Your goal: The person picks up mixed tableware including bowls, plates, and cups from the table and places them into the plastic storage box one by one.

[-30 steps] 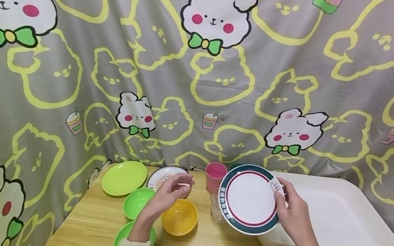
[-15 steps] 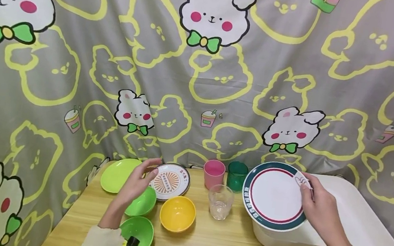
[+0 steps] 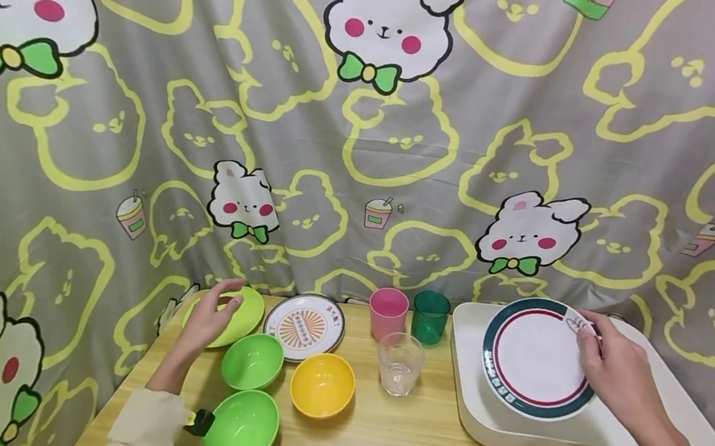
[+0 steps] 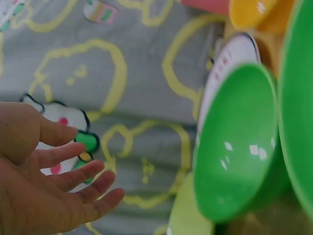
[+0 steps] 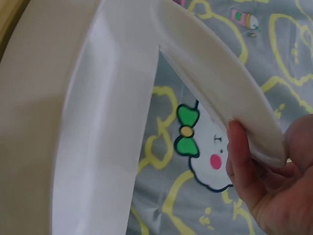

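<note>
My right hand [image 3: 615, 362] pinches the right rim of a white plate [image 3: 541, 361] with a dark green band and a red ring. The plate is tilted, its face toward the head camera, and overlaps the white basin [image 3: 632, 443] in that view. From the right wrist camera, the plate's pale underside [image 5: 220, 68] shows, thumb and fingers on either side of the rim. My left hand [image 3: 212, 317] hovers over the lime plate [image 3: 247, 317] at the table's left. Its fingers are relaxed and spread in the left wrist view, holding nothing.
Two green bowls [image 3: 252, 362] and a yellow bowl [image 3: 322, 386] stand left of centre. Behind them lies a patterned plate [image 3: 304, 327]. A pink cup [image 3: 388, 315], a dark green cup [image 3: 430, 317] and a clear glass [image 3: 399, 364] stand near the basin. A printed curtain [image 3: 367, 142] hangs behind.
My right hand has carried the green-banded plate to the right, from beside the clear glass to over the basin. My left hand has moved left, from above the yellow bowl to the lime plate.
</note>
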`<state>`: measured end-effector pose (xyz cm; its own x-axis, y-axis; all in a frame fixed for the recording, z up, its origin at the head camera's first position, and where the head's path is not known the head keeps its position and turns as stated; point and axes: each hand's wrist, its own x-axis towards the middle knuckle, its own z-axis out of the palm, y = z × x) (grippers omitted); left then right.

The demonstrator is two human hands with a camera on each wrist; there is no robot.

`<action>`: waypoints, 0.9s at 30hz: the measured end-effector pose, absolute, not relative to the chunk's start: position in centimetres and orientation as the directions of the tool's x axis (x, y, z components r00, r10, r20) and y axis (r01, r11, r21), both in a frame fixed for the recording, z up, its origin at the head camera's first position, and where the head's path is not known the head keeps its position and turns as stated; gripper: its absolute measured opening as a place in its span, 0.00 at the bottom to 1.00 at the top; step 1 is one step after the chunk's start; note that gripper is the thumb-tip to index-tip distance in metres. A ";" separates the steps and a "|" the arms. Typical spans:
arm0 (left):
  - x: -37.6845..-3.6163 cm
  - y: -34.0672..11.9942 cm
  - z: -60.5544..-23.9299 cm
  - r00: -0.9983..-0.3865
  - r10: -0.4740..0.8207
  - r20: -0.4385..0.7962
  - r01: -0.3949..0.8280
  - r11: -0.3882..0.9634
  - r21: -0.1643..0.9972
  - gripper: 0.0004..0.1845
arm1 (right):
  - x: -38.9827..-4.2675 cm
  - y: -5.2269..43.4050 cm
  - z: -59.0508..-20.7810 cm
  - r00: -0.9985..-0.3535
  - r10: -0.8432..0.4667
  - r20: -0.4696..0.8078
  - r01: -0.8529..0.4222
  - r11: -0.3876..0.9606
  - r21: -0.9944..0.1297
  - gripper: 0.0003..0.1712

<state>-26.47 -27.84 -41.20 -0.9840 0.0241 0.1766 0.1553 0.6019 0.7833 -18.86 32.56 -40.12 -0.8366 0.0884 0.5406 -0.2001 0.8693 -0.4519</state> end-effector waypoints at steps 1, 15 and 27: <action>-26.6 -28.2 -41.3 -0.986 0.019 0.163 0.140 0.618 0.773 0.23 | -19.0 32.8 -40.1 -0.832 0.084 0.548 -0.203 0.873 -0.443 0.16; -28.3 -31.9 -44.1 -0.985 0.021 0.169 0.125 0.762 0.635 0.29 | -21.0 35.5 -41.5 -0.830 0.061 0.554 -0.180 0.911 -0.371 0.12; -27.5 -35.8 -46.6 -0.995 -0.090 0.042 -0.051 0.826 0.562 0.40 | -22.0 37.9 -42.7 -0.838 0.030 0.544 -0.174 0.931 -0.320 0.09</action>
<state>-27.47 -35.84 -46.62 -0.9950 -0.0901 0.0421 -0.0510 0.8258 0.5616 -22.05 37.92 -42.68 -0.8384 0.0303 0.5443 -0.1739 0.9314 -0.3198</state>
